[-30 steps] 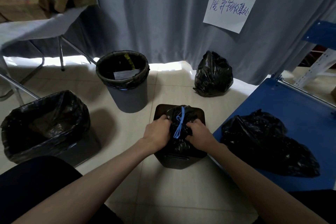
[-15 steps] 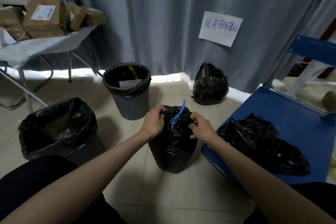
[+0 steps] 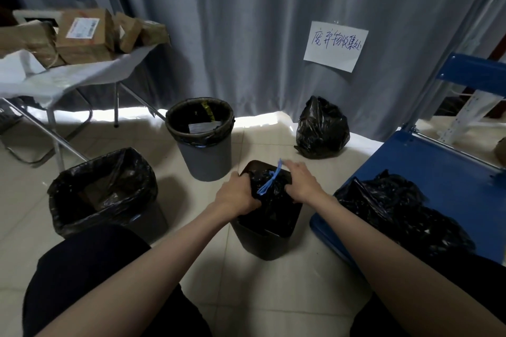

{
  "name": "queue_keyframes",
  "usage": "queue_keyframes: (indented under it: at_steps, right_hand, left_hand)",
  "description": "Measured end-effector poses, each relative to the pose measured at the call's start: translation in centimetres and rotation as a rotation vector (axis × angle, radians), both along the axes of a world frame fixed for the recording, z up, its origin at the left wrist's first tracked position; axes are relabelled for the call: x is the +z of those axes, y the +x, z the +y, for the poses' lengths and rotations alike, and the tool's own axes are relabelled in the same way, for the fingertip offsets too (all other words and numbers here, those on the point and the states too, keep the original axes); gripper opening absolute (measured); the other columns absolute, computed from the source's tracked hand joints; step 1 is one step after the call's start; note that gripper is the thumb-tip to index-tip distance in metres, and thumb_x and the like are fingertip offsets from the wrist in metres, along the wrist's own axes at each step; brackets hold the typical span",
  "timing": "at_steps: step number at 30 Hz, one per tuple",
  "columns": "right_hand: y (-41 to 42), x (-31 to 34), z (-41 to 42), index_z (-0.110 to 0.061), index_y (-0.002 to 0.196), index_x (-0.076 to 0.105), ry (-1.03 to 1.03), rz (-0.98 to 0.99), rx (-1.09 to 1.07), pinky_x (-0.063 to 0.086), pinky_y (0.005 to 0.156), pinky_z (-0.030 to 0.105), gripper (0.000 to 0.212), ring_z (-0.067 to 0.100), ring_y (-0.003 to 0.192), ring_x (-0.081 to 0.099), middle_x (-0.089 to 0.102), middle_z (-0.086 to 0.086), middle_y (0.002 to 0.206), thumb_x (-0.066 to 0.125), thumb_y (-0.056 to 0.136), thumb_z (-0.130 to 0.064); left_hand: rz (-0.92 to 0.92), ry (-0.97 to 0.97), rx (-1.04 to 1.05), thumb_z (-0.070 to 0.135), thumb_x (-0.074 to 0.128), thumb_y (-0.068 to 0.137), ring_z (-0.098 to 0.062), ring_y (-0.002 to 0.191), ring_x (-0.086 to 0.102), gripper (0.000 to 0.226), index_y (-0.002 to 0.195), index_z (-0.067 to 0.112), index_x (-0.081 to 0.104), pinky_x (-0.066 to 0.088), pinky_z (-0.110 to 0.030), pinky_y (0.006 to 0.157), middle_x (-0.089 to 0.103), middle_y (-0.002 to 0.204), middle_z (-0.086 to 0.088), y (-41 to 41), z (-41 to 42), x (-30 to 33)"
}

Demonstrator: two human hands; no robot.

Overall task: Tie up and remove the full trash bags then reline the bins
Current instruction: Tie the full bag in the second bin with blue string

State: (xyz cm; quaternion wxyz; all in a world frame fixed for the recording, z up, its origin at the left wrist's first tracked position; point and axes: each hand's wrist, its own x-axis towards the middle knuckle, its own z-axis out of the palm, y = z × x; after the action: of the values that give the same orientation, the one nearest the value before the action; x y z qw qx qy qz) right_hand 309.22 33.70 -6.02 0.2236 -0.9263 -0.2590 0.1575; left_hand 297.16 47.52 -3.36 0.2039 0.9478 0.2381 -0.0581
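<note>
- Now my left hand (image 3: 235, 195) is clenched on the gathered neck of the black trash bag (image 3: 269, 200), fingers curled into the plastic, so the mouth stays bunched.
- My right hand (image 3: 301, 182) pinches the same bag from the other side; its fingers sit by the top of the blue drawstring (image 3: 269, 182), though I cannot tell whether they hold the string itself.
- That bag sits inside the small dark bin (image 3: 262, 241) on the floor between my arms; I judge the two-sided hold is meant to steady it for tying and lifting out.
- A tied bag (image 3: 321, 128) stands by the curtain, likely set aside already.
- Loose black bags (image 3: 397, 205) lie on the blue platform (image 3: 438, 161) just right of the bin, handy for relining.
- Two lined bins wait: a round grey bin (image 3: 204, 145) behind and a square bin (image 3: 102, 194) to the left.
- The knot's state is hidden by my fingers and folds, and the bag's contents cannot be seen.
</note>
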Motion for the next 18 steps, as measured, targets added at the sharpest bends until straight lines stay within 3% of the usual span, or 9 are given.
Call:
queue_keyframes:
  at_steps: [2,4,6,9,12,13,15,18]
  right_hand:
    - [-0.1,-1.0,1.0,-0.021,0.145,0.040,-0.163,0.034,0.086,0.045,0.100,0.043,0.059,0.037,0.121,0.051,0.035,0.012,0.143,0.056,0.089,-0.008]
    - [-0.5,-1.8,1.8,-0.012,0.139,0.048,-0.240,0.065,0.114,0.046,0.100,0.041,0.049,0.036,0.123,0.052,0.044,0.015,0.141,0.055,0.091,-0.008]
    - [-0.8,-1.8,2.3,-0.012,0.139,0.050,-0.174,0.082,0.090,0.045,0.100,0.037,0.047,0.035,0.125,0.052,0.054,0.015,0.138,0.051,0.092,-0.006]
    - [-0.8,-0.5,2.7,-0.012,0.132,0.055,0.041,0.095,-0.043,0.043,0.098,0.035,0.045,0.036,0.123,0.052,0.060,0.017,0.130,0.044,0.090,0.001]
    - [-0.5,0.1,2.4,-0.006,0.119,0.056,0.192,0.138,-0.166,0.045,0.083,0.033,0.037,0.036,0.110,0.056,0.061,0.019,0.120,0.041,0.088,0.006]
    - [-0.6,0.1,2.3,-0.006,0.117,0.056,0.240,0.153,-0.190,0.044,0.076,0.031,0.035,0.036,0.106,0.057,0.061,0.019,0.117,0.040,0.088,0.007]
    - [-0.7,0.2,2.1,-0.009,0.111,0.056,0.339,0.174,-0.213,0.039,0.064,0.026,0.032,0.032,0.094,0.058,0.062,0.018,0.112,0.038,0.089,0.008]
    - [-0.8,1.1,2.4,-0.020,0.096,0.051,0.473,0.200,-0.218,0.035,0.045,0.017,0.031,0.019,0.068,0.050,0.061,0.015,0.094,0.036,0.091,0.007]
  left_hand:
    - [0.084,-0.046,0.007,0.048,0.084,0.063,-0.031,0.113,0.056,0.079,0.127,0.017,0.049,0.050,-0.043,0.093,0.046,0.127,-0.007,0.1,-0.2,-1.0]
    - [0.095,-0.070,0.051,0.058,0.082,0.061,-0.030,0.116,0.056,0.085,0.130,0.020,0.051,0.049,-0.041,0.095,0.047,0.129,-0.006,0.3,-0.8,-2.0]
    - [0.062,-0.059,0.083,0.055,0.074,0.075,-0.032,0.114,0.057,0.066,0.127,0.019,0.057,0.049,-0.041,0.093,0.048,0.130,-0.008,0.8,-1.2,-2.6]
    - [-0.021,-0.102,0.069,0.033,0.062,0.089,-0.037,0.113,0.056,0.033,0.116,0.013,0.064,0.047,-0.042,0.094,0.047,0.130,-0.014,1.5,-0.8,-2.7]
    - [-0.108,-0.170,0.027,0.019,0.061,0.088,-0.034,0.104,0.057,0.006,0.085,0.015,0.058,0.043,-0.036,0.082,0.057,0.115,-0.017,1.6,-0.3,-2.3]
    - [-0.139,-0.178,0.029,0.017,0.061,0.089,-0.031,0.099,0.057,0.012,0.081,0.018,0.053,0.041,-0.034,0.079,0.057,0.110,-0.015,1.6,-0.2,-2.3]
    - [-0.211,-0.187,0.031,0.016,0.062,0.091,-0.025,0.094,0.054,0.022,0.076,0.023,0.047,0.037,-0.030,0.077,0.052,0.102,-0.008,1.5,0.2,-2.1]
    - [-0.333,-0.191,0.026,0.012,0.061,0.090,-0.024,0.096,0.054,0.017,0.081,0.021,0.051,0.036,-0.027,0.079,0.050,0.098,-0.002,1.4,0.5,-1.5]
